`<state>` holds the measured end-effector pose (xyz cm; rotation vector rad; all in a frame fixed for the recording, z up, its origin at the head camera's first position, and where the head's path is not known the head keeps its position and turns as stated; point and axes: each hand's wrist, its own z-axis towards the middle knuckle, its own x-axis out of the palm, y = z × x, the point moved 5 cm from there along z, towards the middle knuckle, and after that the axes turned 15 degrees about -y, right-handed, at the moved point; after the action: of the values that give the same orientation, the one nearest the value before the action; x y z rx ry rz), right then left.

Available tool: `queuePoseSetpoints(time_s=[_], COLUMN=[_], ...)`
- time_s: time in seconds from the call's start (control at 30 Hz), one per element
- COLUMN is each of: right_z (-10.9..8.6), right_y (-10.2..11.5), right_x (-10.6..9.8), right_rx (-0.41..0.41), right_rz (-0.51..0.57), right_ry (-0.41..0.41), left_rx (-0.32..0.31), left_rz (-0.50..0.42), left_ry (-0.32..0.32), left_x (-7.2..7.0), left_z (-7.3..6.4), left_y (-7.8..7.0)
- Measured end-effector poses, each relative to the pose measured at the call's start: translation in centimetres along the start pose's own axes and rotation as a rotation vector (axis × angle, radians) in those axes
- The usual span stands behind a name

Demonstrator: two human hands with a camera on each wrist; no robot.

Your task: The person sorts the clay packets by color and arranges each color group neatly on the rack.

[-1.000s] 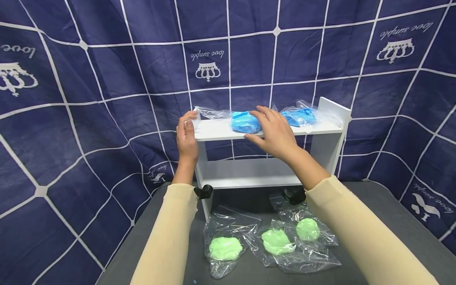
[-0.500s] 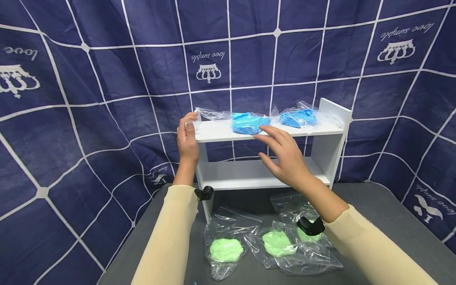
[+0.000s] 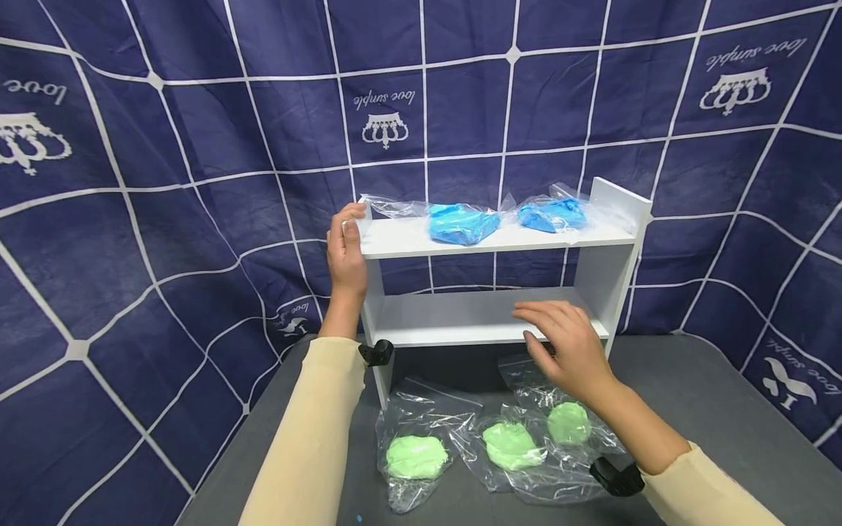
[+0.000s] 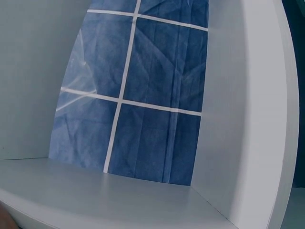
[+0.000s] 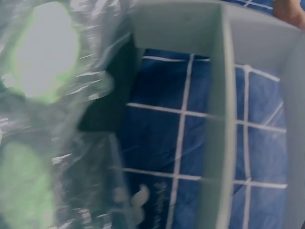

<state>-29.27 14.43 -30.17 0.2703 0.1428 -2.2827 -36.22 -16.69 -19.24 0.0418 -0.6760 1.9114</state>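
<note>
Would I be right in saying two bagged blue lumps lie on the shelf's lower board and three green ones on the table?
Not quite: the head view shows the two blue lumps on the shelf's upper board; three green lumps do lie on the table.

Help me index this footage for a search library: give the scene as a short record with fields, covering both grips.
Left grip: holds the upper left side of the white shelf unit
Right grip: holds nothing, in front of the lower board's right part
On top board: two blue lumps in clear plastic
On dark table: three green lumps in clear bags
Backdrop: navy cloth with white lines
</note>
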Motion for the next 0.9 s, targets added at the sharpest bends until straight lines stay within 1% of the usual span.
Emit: queuePoseSetpoints(time_s=[0.17,0.33,0.4,0.43,0.63,0.73,0.9], right_z=[-3.1,-6.0,-7.0,-7.5,-9.7,-10.9,-13.1], right_y=[-1.4,-2.8,-3.2,-3.3,-3.3,-3.7,-4.7], right_x=[-0.3,-0.7,-0.9,-1.0,-1.8,-2.0,-2.2], right_rx=[0.090,0.217,0.245,0.245,0.219,0.245,0.314], right_rz=[-0.010,0.016,0.025,0.025,0.020,0.010,0.008], right_ry=[0.165,0.269,0.293,0.302,0.324,0.335,0.389], left_rx=[-0.007,-0.008,-0.012,-0.014,-0.025,-0.020,-0.011], left_rz=[0.000,-0.003,-0.006,-0.008,-0.012,-0.016,-0.015], left_ry=[-0.004,-0.007,-0.007,-0.006,-0.007,-0.008,-0.011], left_x=[0.1,0.2,0.2,0.3,0.3,0.4,0.3], left_z=[0.1,0.2,0.2,0.1,-0.3,-0.2,-0.1], left_y=[-0.1,0.0,0.1,0.1,0.2,0.3,0.4])
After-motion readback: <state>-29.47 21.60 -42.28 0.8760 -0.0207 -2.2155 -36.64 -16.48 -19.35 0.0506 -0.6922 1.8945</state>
